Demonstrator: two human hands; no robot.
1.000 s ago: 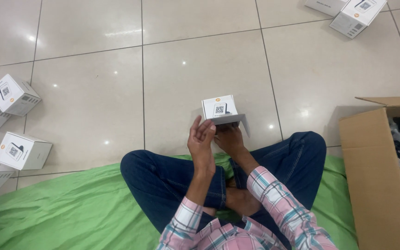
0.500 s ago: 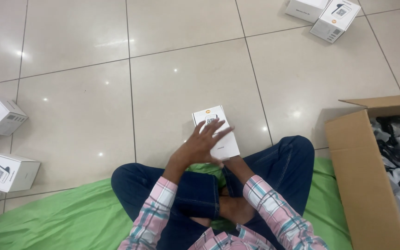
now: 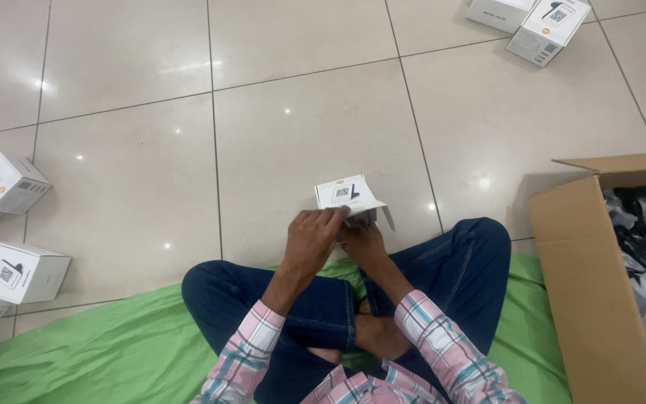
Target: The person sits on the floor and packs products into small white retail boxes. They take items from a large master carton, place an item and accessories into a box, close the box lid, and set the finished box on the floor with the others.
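Seated cross-legged on green cloth [image 3: 76,352], tiled floor [image 3: 300,127] in front. Both hands hold a small white box [image 3: 344,194] above the knees, just over the floor. Left hand [image 3: 312,238] closed over the box's near left edge, fingers on top. Right hand [image 3: 364,238] grips it from beneath, mostly hidden. One end flap [image 3: 387,215] hangs open at the right (contents not visible).

Step in hand, by my reading: closing or assembling the box. Next move calls for the right fingers to tuck the flap while the left steadies the body.

Other white boxes lie at left [image 3: 5,179] and far right [image 3: 547,28]; carton [image 3: 585,284] at right holds dark parts.
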